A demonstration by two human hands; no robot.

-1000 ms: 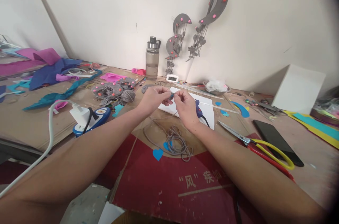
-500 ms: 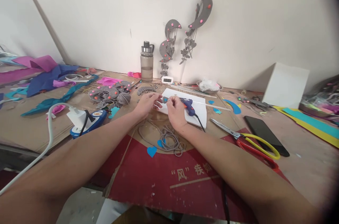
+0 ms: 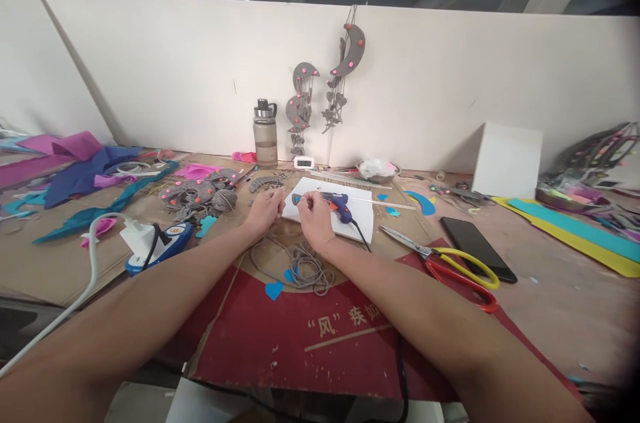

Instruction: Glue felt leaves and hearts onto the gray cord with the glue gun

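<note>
My right hand (image 3: 315, 216) is closed in a pinch on a small grey-and-blue piece (image 3: 297, 199), above the edge of a white paper pad (image 3: 360, 228). To its left, my left hand (image 3: 266, 213) has its fingers curled together; whatever they hold is hidden. On the pad, just beyond my right hand, lies a blue glue gun (image 3: 340, 205) with a clear glue stick (image 3: 385, 203) sticking out of its back. Grey cord (image 3: 313, 269) lies in loose coils below my hands, beside a blue heart cutout (image 3: 274, 290).
Scissors (image 3: 435, 253) and a black phone (image 3: 477, 249) lie to the right. A power strip (image 3: 170, 246) and grey decorated pieces (image 3: 200, 193) are on the left. A bottle (image 3: 265, 136) stands at the back, near hanging moon ornaments (image 3: 350, 53).
My left hand's fingers, spread before, are now curled closed. My right hand keeps its pinch on the small piece. The view has tilted up and shifted slightly right.
</note>
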